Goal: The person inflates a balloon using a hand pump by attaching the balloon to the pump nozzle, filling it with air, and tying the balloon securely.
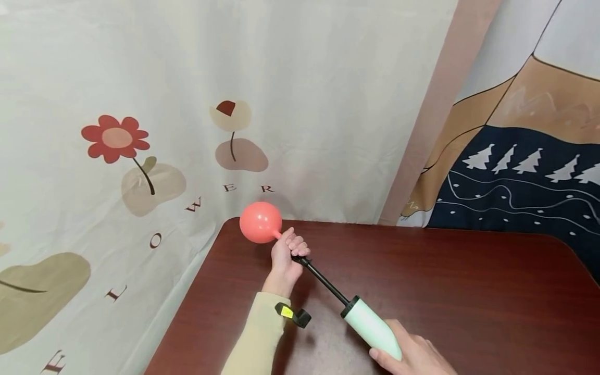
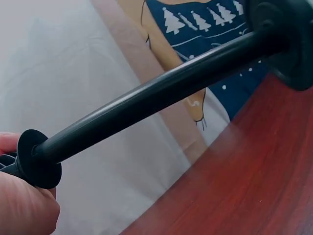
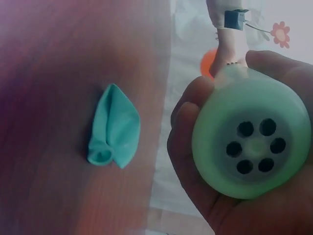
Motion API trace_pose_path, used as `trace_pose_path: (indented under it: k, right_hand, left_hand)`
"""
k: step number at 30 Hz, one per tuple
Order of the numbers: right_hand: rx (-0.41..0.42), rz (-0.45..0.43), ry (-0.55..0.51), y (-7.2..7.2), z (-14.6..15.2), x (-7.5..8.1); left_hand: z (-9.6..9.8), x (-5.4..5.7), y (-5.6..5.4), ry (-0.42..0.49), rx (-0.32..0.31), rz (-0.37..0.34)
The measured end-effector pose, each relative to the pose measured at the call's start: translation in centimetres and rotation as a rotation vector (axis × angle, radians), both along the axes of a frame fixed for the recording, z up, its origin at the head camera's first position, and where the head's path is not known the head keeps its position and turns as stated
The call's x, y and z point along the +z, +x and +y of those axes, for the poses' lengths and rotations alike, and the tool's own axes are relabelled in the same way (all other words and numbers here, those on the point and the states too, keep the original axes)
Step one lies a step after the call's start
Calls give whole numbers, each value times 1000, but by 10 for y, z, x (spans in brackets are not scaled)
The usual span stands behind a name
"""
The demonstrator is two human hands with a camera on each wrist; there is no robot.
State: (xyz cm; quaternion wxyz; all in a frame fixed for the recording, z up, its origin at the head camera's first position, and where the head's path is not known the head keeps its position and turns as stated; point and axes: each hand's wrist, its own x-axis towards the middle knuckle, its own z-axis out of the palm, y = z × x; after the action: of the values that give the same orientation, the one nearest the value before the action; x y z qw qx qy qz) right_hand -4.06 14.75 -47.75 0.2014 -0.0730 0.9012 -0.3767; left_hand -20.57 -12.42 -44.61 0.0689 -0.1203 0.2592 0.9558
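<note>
A small, round coral-red balloon (image 1: 260,222) is inflated at the tip of a hand balloon pump with a black rod (image 1: 326,282) and a mint-green barrel (image 1: 373,329). My left hand (image 1: 288,258) curls round the balloon's neck and the pump's nozzle end, hiding where they join. In the left wrist view, a black flange (image 2: 40,159) sits against that hand. My right hand (image 1: 414,352) grips the green barrel near its rear. Several holes mark the pump's end face (image 3: 255,147) in the right wrist view. A length of rod shows between flange and barrel.
A limp teal balloon (image 3: 115,129) lies on the dark red-brown table (image 1: 450,291), seen in the right wrist view. Behind the table hang a pale flower-printed curtain (image 1: 328,104) and a navy tree-printed cloth (image 1: 520,182). A black wrist camera (image 1: 300,316) is strapped to the left sleeve.
</note>
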Motion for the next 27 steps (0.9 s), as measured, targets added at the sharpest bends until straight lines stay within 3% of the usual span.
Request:
trace_pose_path:
  k: [4,11,17,23,27]
  right_hand:
    - [15,8,-5,-5,-5,-1]
    - [-14,66,-59,-16,-26,1]
    - [-55,182,-65,-23,-37,3]
    - [-76,159,-65,-21,-35,2]
    - [-68,94,-57,-15,-24,2]
  left_hand:
    - [6,-2,1,-30,11,4]
    - [36,-10,14,-107,-55,7]
    - [56,-19,23,-144,-72,-10]
    - [44,-15,15,-118,-84,5]
    - [25,-7,4,-50,-45,18]
